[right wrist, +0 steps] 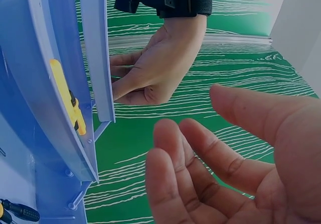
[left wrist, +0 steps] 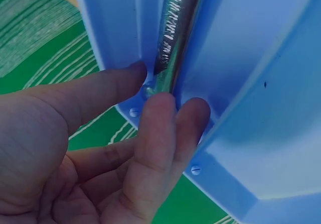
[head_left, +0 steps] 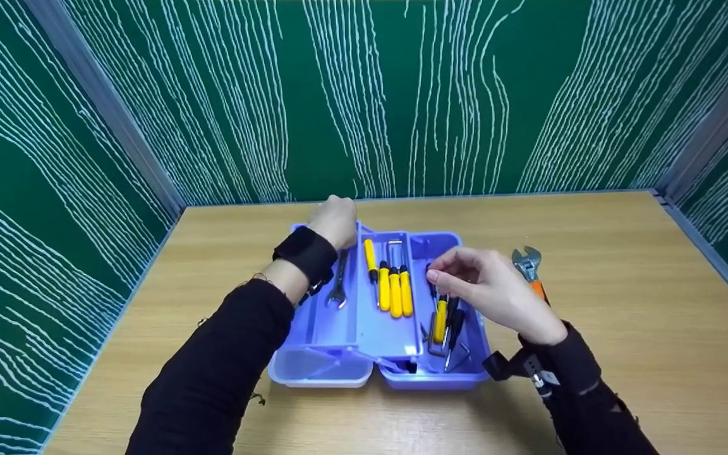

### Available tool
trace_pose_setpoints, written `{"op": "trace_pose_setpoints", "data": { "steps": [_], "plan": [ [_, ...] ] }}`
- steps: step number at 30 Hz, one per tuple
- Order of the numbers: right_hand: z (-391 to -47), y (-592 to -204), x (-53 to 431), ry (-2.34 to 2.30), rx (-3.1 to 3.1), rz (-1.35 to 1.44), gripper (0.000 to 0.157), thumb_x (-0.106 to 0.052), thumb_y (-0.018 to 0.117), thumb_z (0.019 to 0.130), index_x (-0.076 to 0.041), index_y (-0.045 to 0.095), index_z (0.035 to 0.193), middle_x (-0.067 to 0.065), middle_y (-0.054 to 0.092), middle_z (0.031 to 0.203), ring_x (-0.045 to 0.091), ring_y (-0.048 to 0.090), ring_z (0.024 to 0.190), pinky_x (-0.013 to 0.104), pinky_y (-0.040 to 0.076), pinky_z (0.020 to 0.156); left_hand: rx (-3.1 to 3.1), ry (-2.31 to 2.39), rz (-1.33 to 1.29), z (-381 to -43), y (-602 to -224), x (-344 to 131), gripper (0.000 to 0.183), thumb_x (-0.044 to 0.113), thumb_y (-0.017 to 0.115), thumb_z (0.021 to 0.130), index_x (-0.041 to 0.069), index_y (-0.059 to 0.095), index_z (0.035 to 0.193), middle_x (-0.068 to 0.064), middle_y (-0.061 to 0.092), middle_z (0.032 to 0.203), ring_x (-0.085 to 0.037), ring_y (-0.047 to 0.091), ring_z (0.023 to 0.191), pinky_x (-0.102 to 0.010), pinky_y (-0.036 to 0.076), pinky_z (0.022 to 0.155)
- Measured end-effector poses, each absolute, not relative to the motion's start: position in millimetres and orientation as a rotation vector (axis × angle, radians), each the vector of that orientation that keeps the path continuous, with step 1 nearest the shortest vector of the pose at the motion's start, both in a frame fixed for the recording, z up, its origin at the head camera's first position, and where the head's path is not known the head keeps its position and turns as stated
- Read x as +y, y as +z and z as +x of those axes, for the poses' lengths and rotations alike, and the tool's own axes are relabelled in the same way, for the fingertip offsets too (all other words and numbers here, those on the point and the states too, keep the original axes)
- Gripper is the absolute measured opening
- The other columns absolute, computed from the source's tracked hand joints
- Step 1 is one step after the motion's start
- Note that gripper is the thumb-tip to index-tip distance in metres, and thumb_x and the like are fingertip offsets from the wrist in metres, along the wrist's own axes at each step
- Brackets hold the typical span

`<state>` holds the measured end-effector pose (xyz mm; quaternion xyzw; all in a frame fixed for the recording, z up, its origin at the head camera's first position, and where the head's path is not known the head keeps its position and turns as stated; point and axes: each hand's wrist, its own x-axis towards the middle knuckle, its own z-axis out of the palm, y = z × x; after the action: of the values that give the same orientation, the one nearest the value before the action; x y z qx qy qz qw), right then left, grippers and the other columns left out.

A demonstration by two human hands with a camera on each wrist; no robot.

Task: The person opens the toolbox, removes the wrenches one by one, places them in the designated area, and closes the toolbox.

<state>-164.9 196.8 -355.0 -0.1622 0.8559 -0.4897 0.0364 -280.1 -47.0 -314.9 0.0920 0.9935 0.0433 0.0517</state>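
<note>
My left hand (head_left: 333, 221) reaches over the far end of the toolbox's left tray. In the left wrist view, its thumb and fingertips close around the end of a metal wrench (left wrist: 173, 38). The wrench's open jaw end lies toward me in that tray in the head view. My right hand (head_left: 497, 287) hovers over the toolbox's right compartment, fingers loosely bent and holding nothing. Beneath it lie a yellow-handled screwdriver (head_left: 440, 321) and black-handled tools (head_left: 455, 328). Several yellow-handled screwdrivers (head_left: 395, 294) rest in the middle tray of the purple toolbox (head_left: 389, 338).
An adjustable wrench (head_left: 528, 262) with an orange handle lies on the wooden table (head_left: 642, 284), right of the toolbox and partly behind my right hand. Green panels (head_left: 351, 95) with white wavy lines stand at the table's back and sides.
</note>
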Motion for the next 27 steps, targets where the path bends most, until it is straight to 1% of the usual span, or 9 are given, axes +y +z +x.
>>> {"op": "trace_pose_setpoints", "data": {
  "steps": [2, 4, 7, 10, 15, 20, 22, 25, 27],
  "plan": [
    [-166.0, -355.8, 196.5, -1.489, 2.629, -0.497, 0.024, -0.033, 0.074, 0.104, -0.01, 0.075, 0.113, 0.008, 0.074, 0.096, 0.021, 0.067, 0.084, 0.022, 0.056, 0.073, 3.027, 0.127, 0.264, -281.5, -316.6, -47.0, 0.026, 0.006, 0.062, 0.104, -0.002, 0.072, 0.126, -0.018, 0.073, 0.123, -0.029, 0.072, 0.107, -0.04, 0.063, 0.089],
    [-167.1, -356.6, 196.2, -1.475, 2.63, -0.495, 0.024, -0.033, 0.074, 0.103, -0.012, 0.075, 0.113, 0.007, 0.074, 0.097, 0.021, 0.067, 0.084, 0.022, 0.056, 0.072, 3.027, 0.125, 0.257, -283.0, -317.6, -46.6, 0.026, 0.006, 0.058, 0.106, -0.002, 0.073, 0.126, -0.019, 0.074, 0.127, -0.03, 0.073, 0.11, -0.043, 0.065, 0.091],
    [-168.2, -357.8, 196.7, -1.46, 2.638, -0.482, 0.021, -0.033, 0.074, 0.103, -0.014, 0.076, 0.112, 0.005, 0.075, 0.097, 0.021, 0.067, 0.084, 0.023, 0.056, 0.072, 3.014, 0.114, 0.267, -285.2, -318.7, -45.3, 0.026, 0.006, 0.056, 0.108, -0.001, 0.074, 0.124, -0.018, 0.074, 0.125, -0.029, 0.072, 0.108, -0.041, 0.064, 0.088],
    [-168.6, -358.7, 197.4, -1.458, 2.646, -0.479, 0.02, -0.033, 0.074, 0.103, -0.015, 0.076, 0.112, 0.005, 0.075, 0.096, 0.02, 0.068, 0.084, 0.024, 0.056, 0.072, 3.004, 0.095, 0.289, -287.4, -320.5, -43.7, 0.025, 0.006, 0.057, 0.107, -0.001, 0.075, 0.122, -0.017, 0.074, 0.123, -0.028, 0.071, 0.106, -0.04, 0.063, 0.088],
    [-167.7, -359.6, 198.0, -1.449, 2.642, -0.502, 0.023, -0.033, 0.073, 0.104, -0.012, 0.076, 0.113, 0.007, 0.075, 0.098, 0.019, 0.067, 0.084, 0.023, 0.055, 0.072, 2.976, 0.054, 0.315, -289.9, -325.4, -42.1, 0.025, 0.006, 0.057, 0.107, 0.001, 0.074, 0.126, -0.016, 0.075, 0.125, -0.027, 0.071, 0.105, -0.041, 0.064, 0.091],
    [-167.3, -359.3, 198.4, -1.457, 2.636, -0.499, 0.023, -0.033, 0.074, 0.104, -0.012, 0.075, 0.113, 0.006, 0.075, 0.098, 0.017, 0.066, 0.083, 0.022, 0.055, 0.071, 2.985, 0.027, 0.374, -289.8, -327.7, -43.2, 0.026, 0.003, 0.055, 0.107, 0.0, 0.074, 0.125, -0.018, 0.074, 0.128, -0.028, 0.069, 0.101, -0.042, 0.063, 0.086],
    [-167.8, -359.3, 198.3, -1.456, 2.636, -0.5, 0.023, -0.033, 0.074, 0.104, -0.012, 0.076, 0.113, 0.005, 0.075, 0.098, 0.016, 0.066, 0.083, 0.022, 0.055, 0.071, 2.999, 0.035, 0.382, -288.6, -327.2, -44.5, 0.027, 0.002, 0.053, 0.107, -0.001, 0.074, 0.124, -0.02, 0.074, 0.13, -0.029, 0.07, 0.102, -0.043, 0.064, 0.086],
    [-168.7, -359.4, 198.3, -1.449, 2.635, -0.503, 0.024, -0.033, 0.073, 0.104, -0.011, 0.075, 0.113, 0.005, 0.074, 0.098, 0.016, 0.066, 0.083, 0.022, 0.055, 0.071, 3.025, 0.07, 0.367, -286.9, -325.9, -46.8, 0.027, 0.003, 0.052, 0.108, -0.002, 0.073, 0.125, -0.021, 0.072, 0.132, -0.031, 0.072, 0.107, -0.045, 0.065, 0.09],
    [-169.5, -359.3, 198.4, -1.447, 2.632, -0.504, 0.024, -0.033, 0.073, 0.104, -0.011, 0.075, 0.113, 0.005, 0.074, 0.097, 0.017, 0.065, 0.083, 0.022, 0.055, 0.071, 3.041, 0.115, 0.34, -286.3, -324.9, -48.5, 0.026, 0.003, 0.053, 0.108, -0.003, 0.073, 0.125, -0.021, 0.073, 0.129, -0.032, 0.073, 0.109, -0.046, 0.065, 0.091]
  ]
}}
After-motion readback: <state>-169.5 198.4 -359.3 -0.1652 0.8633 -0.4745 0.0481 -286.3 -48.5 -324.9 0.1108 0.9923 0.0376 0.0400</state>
